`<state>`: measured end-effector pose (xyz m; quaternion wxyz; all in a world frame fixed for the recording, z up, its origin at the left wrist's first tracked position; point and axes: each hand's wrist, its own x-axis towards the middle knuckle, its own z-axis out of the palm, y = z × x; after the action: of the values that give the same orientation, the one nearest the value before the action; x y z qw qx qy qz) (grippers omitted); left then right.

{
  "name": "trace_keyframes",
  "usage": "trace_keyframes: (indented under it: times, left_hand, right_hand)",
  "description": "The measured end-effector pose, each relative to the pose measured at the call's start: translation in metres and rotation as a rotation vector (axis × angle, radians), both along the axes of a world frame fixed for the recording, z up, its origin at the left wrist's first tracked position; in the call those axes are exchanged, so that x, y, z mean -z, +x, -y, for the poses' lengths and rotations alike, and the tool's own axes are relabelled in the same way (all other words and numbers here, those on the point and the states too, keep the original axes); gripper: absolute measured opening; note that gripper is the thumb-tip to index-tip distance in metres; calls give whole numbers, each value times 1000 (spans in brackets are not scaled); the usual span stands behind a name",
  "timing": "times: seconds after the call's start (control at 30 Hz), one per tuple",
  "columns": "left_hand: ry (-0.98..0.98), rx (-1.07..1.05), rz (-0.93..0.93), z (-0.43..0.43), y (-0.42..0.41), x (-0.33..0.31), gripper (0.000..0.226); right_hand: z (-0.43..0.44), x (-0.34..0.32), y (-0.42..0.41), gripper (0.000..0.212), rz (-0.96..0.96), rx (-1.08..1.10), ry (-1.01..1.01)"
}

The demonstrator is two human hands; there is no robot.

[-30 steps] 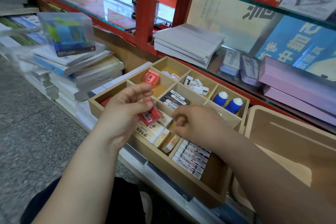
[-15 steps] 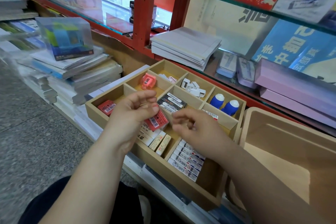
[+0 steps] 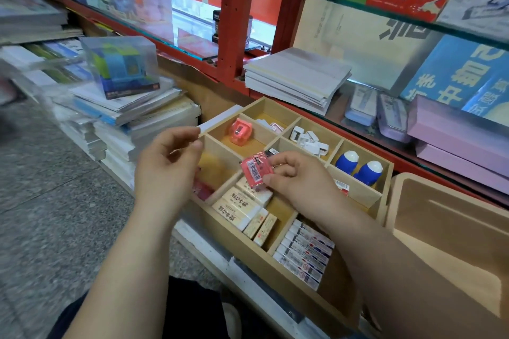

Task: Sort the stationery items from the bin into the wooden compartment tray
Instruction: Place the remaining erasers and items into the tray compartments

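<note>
The wooden compartment tray [image 3: 275, 270] lies in front of me on a low shelf. My right hand [image 3: 300, 181] pinches a red barcoded packet [image 3: 255, 170] above the tray's middle. My left hand [image 3: 165, 168] hovers over the tray's left end, fingers loosely curled, holding nothing I can see. Below it, another red packet [image 3: 202, 190] lies in the left compartment. Other compartments hold a pink sharpener [image 3: 240, 131], white sharpeners [image 3: 308, 140], two blue-and-white bottles [image 3: 358, 168], cream erasers [image 3: 242, 206] and a row of striped erasers [image 3: 303, 253]. The wooden bin [image 3: 440, 228] stands to the right.
Stacks of notebooks [image 3: 132, 110] with a clear box [image 3: 121, 69] on top crowd the tray's left. Paper pads [image 3: 297, 77] and a red shelf post [image 3: 234, 22] stand behind it. Pink boxes [image 3: 454, 135] sit at the back right under a glass shelf.
The red packet has passed from my left hand to my right hand. My left hand has drawn away to the left, and my right hand has risen over the tray's middle.
</note>
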<state>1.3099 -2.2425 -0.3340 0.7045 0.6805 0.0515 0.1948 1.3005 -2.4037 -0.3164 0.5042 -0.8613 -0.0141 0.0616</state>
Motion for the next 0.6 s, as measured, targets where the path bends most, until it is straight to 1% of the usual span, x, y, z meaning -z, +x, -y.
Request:
trace_keyframes:
  times: [0.07,0.2,0.33,0.43,0.5,0.6]
  left_hand:
    - [18,-74,-42,-11,3,3,35]
    - [250,-104,-121,-23,9,16,28]
    - [257,-55,-226,-31,11,22,34]
    - [260,-73,-230,-36,12,24,36]
    - [255,-61,-237,-38,13,25,36]
    - [278,-48,-243,-39,13,26,35]
  right_hand:
    - [-10,-1,12,18,18,4,-22]
    - [-34,1,30,35,34,-34,-88]
    - [-50,6,39,23,26,-116,-211]
    - [-57,8,41,16,-15,-225,-310]
    - [-61,10,40,18,-30,-304,-436]
    - [-65,11,39,21,68,-326,-709]
